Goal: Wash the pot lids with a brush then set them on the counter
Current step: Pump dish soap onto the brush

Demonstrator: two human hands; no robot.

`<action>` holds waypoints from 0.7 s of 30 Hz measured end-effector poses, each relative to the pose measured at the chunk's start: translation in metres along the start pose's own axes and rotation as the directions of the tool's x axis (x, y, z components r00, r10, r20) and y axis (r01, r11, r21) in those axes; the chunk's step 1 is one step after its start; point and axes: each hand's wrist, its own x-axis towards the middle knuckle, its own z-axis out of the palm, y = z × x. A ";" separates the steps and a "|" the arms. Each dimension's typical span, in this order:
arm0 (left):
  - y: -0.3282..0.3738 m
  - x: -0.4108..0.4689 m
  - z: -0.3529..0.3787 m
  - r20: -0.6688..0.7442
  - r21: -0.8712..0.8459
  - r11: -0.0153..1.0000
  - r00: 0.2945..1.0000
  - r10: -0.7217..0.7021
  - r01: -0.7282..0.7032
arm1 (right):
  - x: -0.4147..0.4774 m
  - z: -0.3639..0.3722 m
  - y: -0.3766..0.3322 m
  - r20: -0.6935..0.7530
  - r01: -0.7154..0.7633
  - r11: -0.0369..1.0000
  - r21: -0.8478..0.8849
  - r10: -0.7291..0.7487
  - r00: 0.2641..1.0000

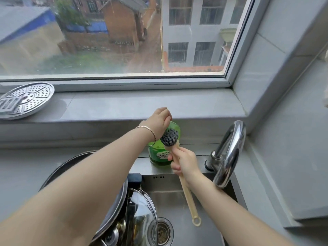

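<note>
Leftmost, a perforated steamer plate (24, 100) is lying tilted on the window sill (142, 105). Below it, pot lids (113, 206) are leaning stacked in the left part of the sink (209, 201), a glass one among them, with other metal ware too blurred to name. Left hand (158, 122) is pressing down, fingers curled, on top of the green bottle (164, 150); what it grips is hidden. Bottle is holding green liquid and standing on the sink's back ledge; its label is carrying print, unreadable. Right hand (184, 161) is clenching the brush (171, 139) by its wooden handle, bristles just beside the bottle. Faucet (229, 153) is arching at right.
</note>
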 end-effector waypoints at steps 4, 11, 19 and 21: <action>0.008 0.000 -0.014 0.071 0.072 0.997 0.997 -0.024 0.019 | -0.004 0.001 0.000 0.008 0.005 1.000 -0.012 -0.005 1.000; 0.008 -0.009 -0.010 -0.011 0.146 0.989 0.999 0.033 -0.031 | -0.003 0.000 0.001 0.021 0.002 1.000 0.006 -0.002 1.000; 0.020 -0.013 -0.016 0.010 0.347 0.936 0.997 -0.077 0.068 | -0.023 -0.006 0.009 -0.032 0.002 0.995 -0.095 -0.005 0.999; 0.026 -0.028 -0.022 -0.086 0.332 0.942 0.996 -0.025 0.053 | -0.032 -0.008 0.012 -0.048 0.016 0.980 -0.199 -0.026 0.999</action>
